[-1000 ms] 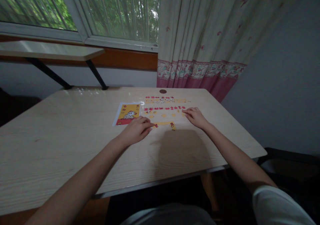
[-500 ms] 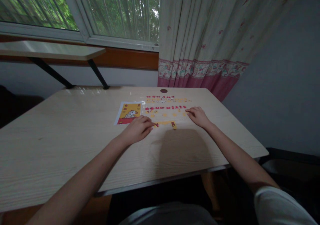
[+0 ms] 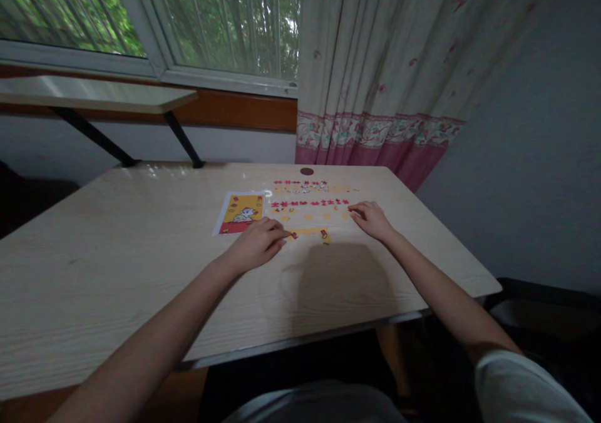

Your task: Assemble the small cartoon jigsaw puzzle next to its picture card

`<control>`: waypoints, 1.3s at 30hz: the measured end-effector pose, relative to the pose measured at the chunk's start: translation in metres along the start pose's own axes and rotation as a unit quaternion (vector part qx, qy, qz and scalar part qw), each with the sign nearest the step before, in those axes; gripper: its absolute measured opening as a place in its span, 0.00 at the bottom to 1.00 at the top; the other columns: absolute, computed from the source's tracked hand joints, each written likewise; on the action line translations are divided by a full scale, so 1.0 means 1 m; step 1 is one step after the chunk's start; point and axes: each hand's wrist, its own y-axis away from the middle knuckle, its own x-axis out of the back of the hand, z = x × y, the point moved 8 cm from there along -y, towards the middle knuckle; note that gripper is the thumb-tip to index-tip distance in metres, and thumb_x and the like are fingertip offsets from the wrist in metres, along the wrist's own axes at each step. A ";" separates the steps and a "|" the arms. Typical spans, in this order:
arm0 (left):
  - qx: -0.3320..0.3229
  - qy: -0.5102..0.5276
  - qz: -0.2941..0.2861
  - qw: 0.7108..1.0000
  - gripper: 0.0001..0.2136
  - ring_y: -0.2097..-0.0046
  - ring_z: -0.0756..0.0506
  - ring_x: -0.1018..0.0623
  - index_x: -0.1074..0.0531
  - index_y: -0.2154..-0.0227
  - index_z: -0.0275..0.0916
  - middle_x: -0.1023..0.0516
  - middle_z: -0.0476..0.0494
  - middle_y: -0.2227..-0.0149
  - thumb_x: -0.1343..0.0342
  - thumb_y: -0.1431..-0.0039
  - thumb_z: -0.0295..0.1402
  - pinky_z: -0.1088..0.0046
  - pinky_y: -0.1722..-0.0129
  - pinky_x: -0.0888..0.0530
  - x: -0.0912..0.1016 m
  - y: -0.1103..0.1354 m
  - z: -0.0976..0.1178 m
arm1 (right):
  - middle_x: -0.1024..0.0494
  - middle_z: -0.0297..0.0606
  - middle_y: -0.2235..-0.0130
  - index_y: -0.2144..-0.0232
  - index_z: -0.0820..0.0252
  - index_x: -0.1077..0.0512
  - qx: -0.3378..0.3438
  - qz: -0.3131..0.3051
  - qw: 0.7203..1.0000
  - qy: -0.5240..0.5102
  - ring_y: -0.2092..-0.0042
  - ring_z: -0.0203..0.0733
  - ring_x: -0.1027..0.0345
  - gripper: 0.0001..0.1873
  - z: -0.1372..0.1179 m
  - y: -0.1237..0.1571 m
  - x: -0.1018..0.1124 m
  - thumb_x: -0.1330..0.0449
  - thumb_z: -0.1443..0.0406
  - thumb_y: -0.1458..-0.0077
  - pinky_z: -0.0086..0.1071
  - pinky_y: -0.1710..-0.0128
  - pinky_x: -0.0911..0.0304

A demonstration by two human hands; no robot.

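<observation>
On the table, the forefinger of my left hand (image 3: 260, 244) reaches to the left end of a short strip of joined yellow jigsaw pieces (image 3: 307, 231); its fingers are loosely stretched and the hand is open. A red-marked piece (image 3: 294, 236) lies at that fingertip. My right hand (image 3: 370, 218) rests at the right end of a row of loose yellow pieces (image 3: 327, 216), thumb and forefinger pinched together. Whatever is between them is too small to make out. Behind lies a row of red jigsaw pieces (image 3: 310, 203).
Left of the pieces lies a printed picture (image 3: 241, 213) of a white animal on yellow and red. More pieces (image 3: 312, 188) form rows farther back, near a dark round disc (image 3: 307, 171). A raised shelf (image 3: 98, 94) on black legs stands at the back left, and a curtain (image 3: 375, 66) hangs behind.
Both hands stay nearly where they were. The whole view has shifted very slightly; the pieces show no clear movement.
</observation>
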 end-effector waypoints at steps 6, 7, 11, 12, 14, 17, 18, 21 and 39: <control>0.002 -0.002 -0.006 1.000 0.14 0.55 0.41 0.30 0.27 0.54 0.39 0.27 0.38 0.58 0.54 0.37 0.33 0.60 0.54 0.32 0.000 0.000 0.001 | 0.24 0.43 0.58 0.54 0.56 0.26 0.005 0.004 1.000 -0.008 0.56 0.46 0.33 0.16 0.001 0.000 0.000 0.47 0.60 0.42 0.41 0.54 0.42; 0.002 0.000 -0.005 1.000 0.14 0.55 0.41 0.30 0.27 0.54 0.39 0.27 0.38 0.58 0.54 0.37 0.33 0.60 0.54 0.32 0.000 0.000 0.001 | 0.24 0.43 0.58 0.55 0.55 0.26 0.005 0.005 1.000 -0.009 0.55 0.45 0.33 0.16 0.001 0.000 -0.001 0.47 0.60 0.42 0.41 0.54 0.41; 0.001 -0.002 0.000 1.000 0.14 0.55 0.41 0.30 0.27 0.54 0.39 0.27 0.38 0.59 0.54 0.37 0.33 0.60 0.54 0.32 0.000 0.000 0.001 | 0.24 0.42 0.57 0.55 0.54 0.25 0.000 0.012 1.000 -0.011 0.55 0.46 0.34 0.15 0.003 0.000 -0.001 0.47 0.60 0.42 0.41 0.54 0.41; 0.000 -0.003 0.000 1.000 0.14 0.55 0.41 0.30 0.27 0.54 0.39 0.28 0.38 0.59 0.54 0.38 0.33 0.60 0.55 0.32 0.000 0.000 0.001 | 0.24 0.42 0.58 0.55 0.54 0.25 -0.001 0.013 1.000 -0.011 0.56 0.46 0.34 0.15 0.003 0.000 -0.001 0.46 0.60 0.42 0.41 0.54 0.41; -0.002 -0.006 0.000 1.000 0.14 0.55 0.41 0.30 0.27 0.55 0.38 0.28 0.38 0.59 0.54 0.38 0.33 0.60 0.55 0.32 -0.001 0.000 0.001 | 0.24 0.42 0.58 0.55 0.53 0.25 -0.006 0.013 1.000 -0.009 0.56 0.46 0.34 0.16 0.004 -0.002 -0.002 0.47 0.60 0.42 0.41 0.54 0.41; -0.005 -0.010 -0.003 1.000 0.14 0.55 0.41 0.30 0.27 0.54 0.37 0.28 0.38 0.59 0.54 0.37 0.32 0.61 0.55 0.32 -0.001 0.000 0.001 | 0.24 0.41 0.59 0.55 0.54 0.25 -0.019 0.014 1.000 -0.008 0.57 0.46 0.34 0.16 0.004 -0.004 -0.002 0.47 0.60 0.42 0.40 0.55 0.41; -0.005 -0.011 -0.004 1.000 0.14 0.55 0.41 0.30 0.27 0.54 0.37 0.28 0.38 0.59 0.54 0.37 0.32 0.61 0.54 0.32 -0.002 0.000 0.001 | 0.24 0.41 0.60 0.55 0.54 0.25 -0.024 0.014 1.000 -0.010 0.57 0.46 0.34 0.16 0.004 -0.005 -0.002 0.47 0.60 0.42 0.40 0.55 0.41; -0.007 -0.011 -0.006 1.000 0.14 0.55 0.41 0.30 0.28 0.53 0.37 0.28 0.38 0.58 0.54 0.37 0.32 0.61 0.54 0.32 -0.002 0.000 0.001 | 0.24 0.41 0.60 0.55 0.54 0.25 -0.033 0.016 0.999 -0.016 0.57 0.46 0.34 0.16 0.004 -0.006 -0.001 0.47 0.59 0.43 0.39 0.55 0.41; -0.004 0.001 0.002 1.000 0.13 0.55 0.41 0.30 0.27 0.54 0.39 0.28 0.38 0.58 0.53 0.38 0.31 0.61 0.55 0.31 -0.002 0.000 -0.001 | 0.24 0.40 0.57 0.58 0.54 0.24 -0.025 -0.010 0.999 0.027 0.54 0.47 0.36 0.15 -0.025 -0.017 0.009 0.46 0.59 0.42 0.39 0.55 0.43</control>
